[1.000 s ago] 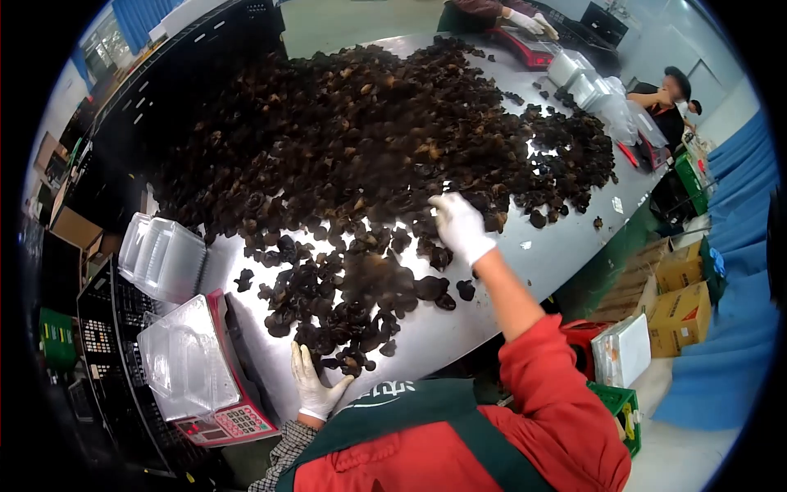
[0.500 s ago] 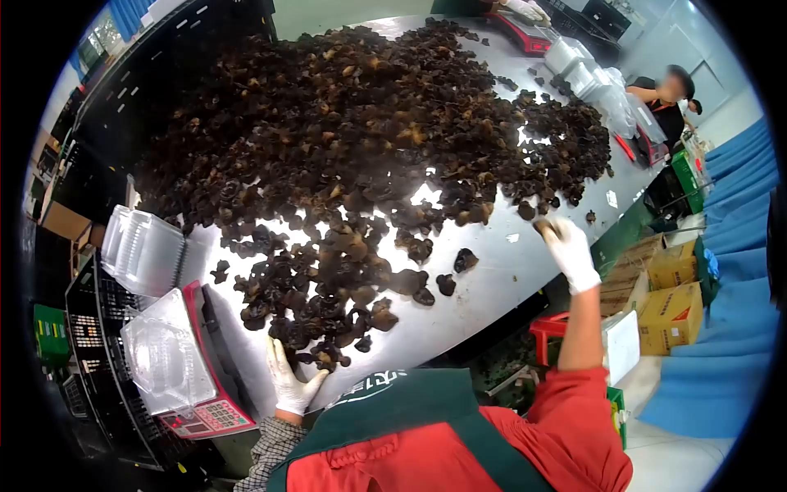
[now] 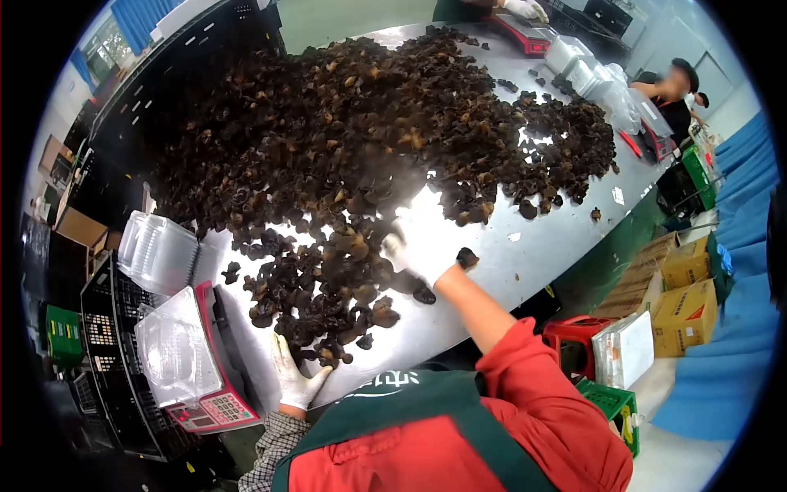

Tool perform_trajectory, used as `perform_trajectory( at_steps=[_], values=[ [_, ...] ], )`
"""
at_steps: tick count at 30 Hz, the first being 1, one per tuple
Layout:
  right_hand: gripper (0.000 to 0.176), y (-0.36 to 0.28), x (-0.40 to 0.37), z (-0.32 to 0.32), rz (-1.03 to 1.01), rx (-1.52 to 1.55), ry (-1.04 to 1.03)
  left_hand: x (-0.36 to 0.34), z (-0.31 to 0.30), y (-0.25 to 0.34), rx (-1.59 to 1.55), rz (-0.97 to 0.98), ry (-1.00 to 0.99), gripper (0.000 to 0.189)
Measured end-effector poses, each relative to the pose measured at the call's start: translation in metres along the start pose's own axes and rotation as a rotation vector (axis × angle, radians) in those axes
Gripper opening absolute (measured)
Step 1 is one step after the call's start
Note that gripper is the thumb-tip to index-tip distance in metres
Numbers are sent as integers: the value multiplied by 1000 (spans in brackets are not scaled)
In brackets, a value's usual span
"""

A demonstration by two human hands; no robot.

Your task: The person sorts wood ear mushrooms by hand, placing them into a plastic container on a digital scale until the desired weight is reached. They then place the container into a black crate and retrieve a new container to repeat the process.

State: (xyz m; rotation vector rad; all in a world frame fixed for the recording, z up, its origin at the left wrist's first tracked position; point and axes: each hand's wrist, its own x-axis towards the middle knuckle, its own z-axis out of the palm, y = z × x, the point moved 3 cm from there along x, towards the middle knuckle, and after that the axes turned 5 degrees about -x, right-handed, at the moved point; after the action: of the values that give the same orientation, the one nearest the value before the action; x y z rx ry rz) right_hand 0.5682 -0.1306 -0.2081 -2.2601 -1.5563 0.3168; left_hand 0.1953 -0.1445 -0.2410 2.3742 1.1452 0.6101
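Observation:
A broad heap of dark brown wood ear mushrooms [image 3: 328,131] covers much of the metal table [image 3: 484,287]. A smaller cluster of wood ears [image 3: 307,287] spreads toward me. My left hand [image 3: 297,379], in a white glove, lies at the near edge of that cluster with its fingers stretched out and thumb apart. My right hand [image 3: 422,242], also white-gloved, reaches over the table to the cluster's right side. Motion and glare smear its fingers, which meet the dark pieces there. A loose wood ear [image 3: 466,258] lies just beside my right wrist.
At left, a red scale [image 3: 217,410] carries a clear plastic box [image 3: 176,353], with stacked clear boxes [image 3: 157,250] behind it. Black crates [image 3: 115,353] stand beyond the table's left edge. Another scale [image 3: 525,37] is at the far end; a person [image 3: 672,94] stands at right.
My right hand has swept left across the table, from the right edge of the heap to the near cluster. My left hand stays at the cluster's near edge.

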Motion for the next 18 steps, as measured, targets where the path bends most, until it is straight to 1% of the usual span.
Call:
perform_trajectory(
  at_steps=[2, 4, 6, 7, 8, 10, 12, 13, 14, 16, 17, 18],
  values=[
    [32, -31, -30, 24, -159, 238, 44, -2, 2, -3, -10, -36, -5, 122],
    [26, -60, -60, 21, -268, 279, -53, -2, 4, -6, -25, 5, 11, 122],
    [27, -63, -70, 10, -320, 382, -5, 1, 1, -1, -12, -4, 1, 122],
    [24, -62, -68, -8, -208, 420, -47, 2, -1, -1, -10, 4, 1, 122],
    [21, -48, -67, -13, -227, 389, 130, 1, -1, -1, -11, 6, 1, 122],
    [17, -19, -51, -14, -141, 344, 202, 1, 0, -1, -14, 7, 12, 122],
    [14, -13, -39, -29, -91, 307, 232, 0, 0, -3, -18, 10, 16, 122],
    [14, -24, -35, -40, -169, 281, 284, 1, 0, -2, -10, 24, 17, 122],
    [15, -34, -26, -41, -288, 280, 356, 1, 0, -3, -5, 15, 7, 122],
    [16, -55, -4, -31, -429, 310, 378, 0, 2, -6, -15, 18, -3, 124],
    [20, -63, 7, -16, -428, 248, 344, -1, 2, -7, -13, 14, -3, 124],
    [30, -71, 14, 2, -402, 123, 291, -1, 2, -7, -10, 12, -1, 124]
  ],
)
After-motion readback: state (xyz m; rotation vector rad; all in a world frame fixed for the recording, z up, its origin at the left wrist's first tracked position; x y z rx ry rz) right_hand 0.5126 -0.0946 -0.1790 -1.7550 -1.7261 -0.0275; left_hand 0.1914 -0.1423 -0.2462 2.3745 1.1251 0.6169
